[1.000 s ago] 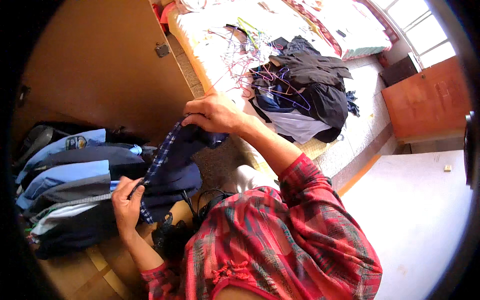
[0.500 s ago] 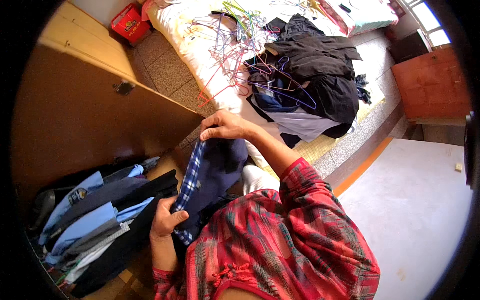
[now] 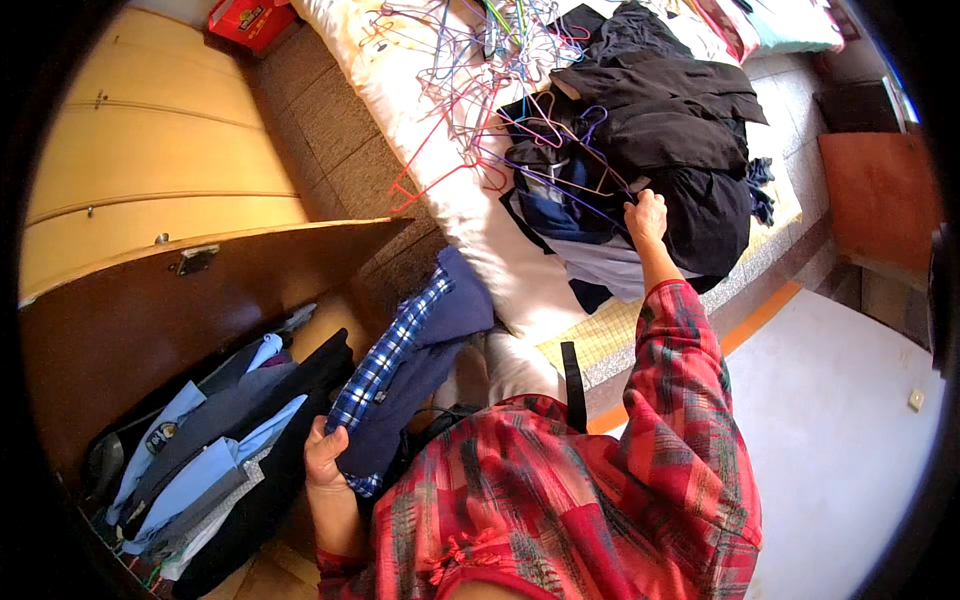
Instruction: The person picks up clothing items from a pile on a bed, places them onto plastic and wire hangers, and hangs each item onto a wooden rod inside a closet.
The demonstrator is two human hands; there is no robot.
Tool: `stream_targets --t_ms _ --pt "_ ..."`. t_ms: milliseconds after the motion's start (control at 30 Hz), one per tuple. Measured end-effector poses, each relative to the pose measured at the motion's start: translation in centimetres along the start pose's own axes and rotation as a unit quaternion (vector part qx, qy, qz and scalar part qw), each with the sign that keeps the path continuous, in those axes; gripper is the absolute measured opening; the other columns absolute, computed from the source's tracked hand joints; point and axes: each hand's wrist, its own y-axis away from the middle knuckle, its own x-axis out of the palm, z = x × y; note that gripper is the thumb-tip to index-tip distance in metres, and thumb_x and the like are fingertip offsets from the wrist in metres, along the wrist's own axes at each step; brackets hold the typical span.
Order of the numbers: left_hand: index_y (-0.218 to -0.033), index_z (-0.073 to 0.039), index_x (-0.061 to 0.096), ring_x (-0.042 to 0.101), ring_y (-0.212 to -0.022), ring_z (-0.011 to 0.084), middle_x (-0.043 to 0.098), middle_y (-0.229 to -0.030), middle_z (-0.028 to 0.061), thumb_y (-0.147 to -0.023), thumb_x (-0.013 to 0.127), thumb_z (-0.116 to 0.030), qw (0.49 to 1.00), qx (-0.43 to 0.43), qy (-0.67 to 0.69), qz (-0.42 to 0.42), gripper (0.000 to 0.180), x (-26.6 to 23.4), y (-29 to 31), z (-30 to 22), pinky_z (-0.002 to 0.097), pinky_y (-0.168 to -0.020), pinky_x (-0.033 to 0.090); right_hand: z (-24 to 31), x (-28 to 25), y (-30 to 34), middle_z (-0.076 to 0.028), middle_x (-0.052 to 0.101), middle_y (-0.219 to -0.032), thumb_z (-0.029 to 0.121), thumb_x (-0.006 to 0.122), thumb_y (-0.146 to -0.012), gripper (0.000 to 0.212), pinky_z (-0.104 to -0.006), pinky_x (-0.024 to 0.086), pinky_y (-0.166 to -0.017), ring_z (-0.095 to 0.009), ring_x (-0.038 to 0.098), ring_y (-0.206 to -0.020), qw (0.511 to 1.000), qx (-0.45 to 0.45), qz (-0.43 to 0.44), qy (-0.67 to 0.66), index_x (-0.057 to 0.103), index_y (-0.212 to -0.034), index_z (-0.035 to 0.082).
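My left hand (image 3: 326, 456) is closed on a dark navy garment (image 3: 440, 345) with a blue-and-white plaid edge (image 3: 392, 345). The garment hangs folded in front of my body, its upper end unsupported by a hand. Over the bed, my right hand (image 3: 648, 215) is stretched out to the clothes pile, fingers closed at the end of a purple hanger (image 3: 597, 160). That hanger lies across dark clothes (image 3: 690, 130) and a light grey-lilac cloth (image 3: 598, 262). Many hangers (image 3: 470, 85) in red, blue and green lie tangled beside the pile.
A brown cabinet door (image 3: 110, 310) stands open on the left, with blue, grey and black clothes (image 3: 215, 450) hanging beside it. Yellow cupboard fronts (image 3: 170, 150) and a red bag (image 3: 248, 22) are beyond. At the right are a white panel (image 3: 830, 430) and a reddish-brown board (image 3: 880, 200).
My right hand has let go of the navy garment's upper end and moved right to the purple hanger on the bed. My left hand still holds the garment. The view has shifted.
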Motion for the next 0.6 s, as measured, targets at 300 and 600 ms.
stream_targets --t_ms 300,600 --pt "-0.114 0.009 0.049 0.061 -0.094 0.0305 0.060 -0.106 0.0203 -0.075 0.065 -0.012 1.000 0.005 -0.010 0.014 0.046 1.6 0.0 -0.8 0.0413 -0.089 0.046 0.8 -0.2 1.3 -0.019 0.064 -0.088 0.023 0.049 -0.084 0.023 -0.0458 0.047 -0.074 -0.037 0.061 -0.086 0.986 -0.151 0.056 0.033 0.058 -0.102 0.012" --pt "-0.099 0.004 0.057 0.063 -0.079 0.0201 0.063 -0.092 0.0119 -0.075 0.065 -0.013 0.995 0.076 -0.057 -0.008 0.031 -0.2 2.8 -1.6 0.0307 -0.078 0.049 -3.5 -9.2 11.0 -0.020 0.062 -0.080 0.026 0.052 -0.087 0.021 -0.0411 0.047 -0.067 -0.037 0.061 -0.077 0.980 -0.111 0.008 -0.168 0.060 -0.097 0.010"
